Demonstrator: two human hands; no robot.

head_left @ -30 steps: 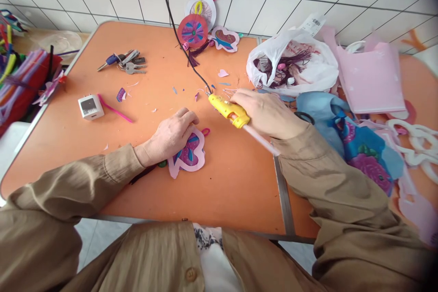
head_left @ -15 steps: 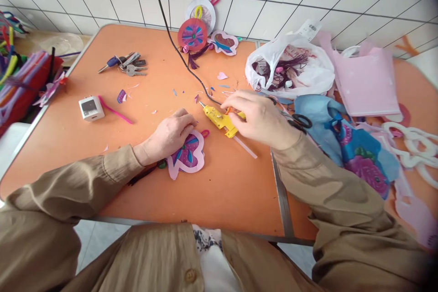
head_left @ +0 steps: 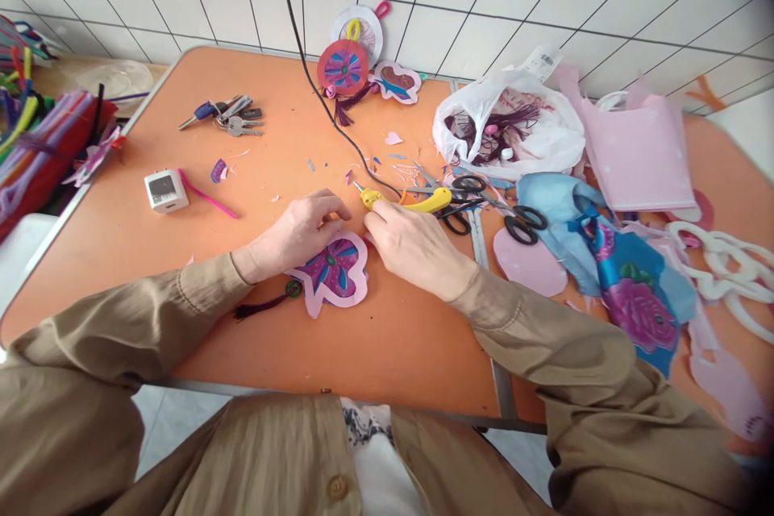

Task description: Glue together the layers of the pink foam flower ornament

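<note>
A butterfly-shaped fabric ornament (head_left: 356,290) with a pale pink border and purple-and-blue centre lies flat on the table. Its dark tassel (head_left: 260,308) and green bead (head_left: 293,289) stick out to the left. My left hand (head_left: 299,232) is over its upper left edge, fingers half curled with a gap between thumb and forefinger. Beside its upper right edge, my right hand (head_left: 414,246) has its fingers closed; whatever they pinch is hidden. The ornament's pink loop is covered there. Just beyond lies a yellow glue gun (head_left: 435,200), its body partly behind my right hand.
Scissors (head_left: 525,224) and fabric pieces (head_left: 641,298) lie right. Behind them are a white plastic bag (head_left: 544,141) and pink sheet (head_left: 641,157). Finished ornaments (head_left: 343,67) lean on the tiled wall. Keys (head_left: 233,114) and a white charger (head_left: 165,191) lie left. A black cord (head_left: 314,89) crosses the table.
My right hand has moved off the glue gun's handle, left and nearer, towards the ornament. The gun stays put. My left thumb and forefinger have parted, and the loop is now hidden.
</note>
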